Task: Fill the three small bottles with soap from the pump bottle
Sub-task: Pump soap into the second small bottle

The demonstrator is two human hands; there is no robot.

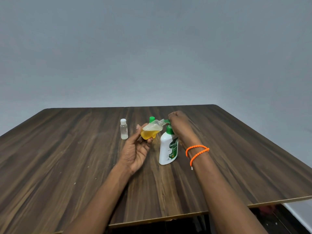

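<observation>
Pump head (167, 121) under right hand (180, 127); green-capped bottle (152, 119) mostly hidden.

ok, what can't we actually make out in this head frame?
- Third small bottle: only a green cap shows behind the tilted bottle in the left hand; what is under it is hidden.
- Pump head: covered by the right hand; only the spout tip shows.
- Pump bottle small print: too small to read.
- White-capped bottle fill level: unclear.

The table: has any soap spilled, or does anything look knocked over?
No spill shows on the table. The left hand holds a small bottle tilted on purpose, neck at the pump bottle spout under the right hand. The capped bottle stands upright.
</observation>
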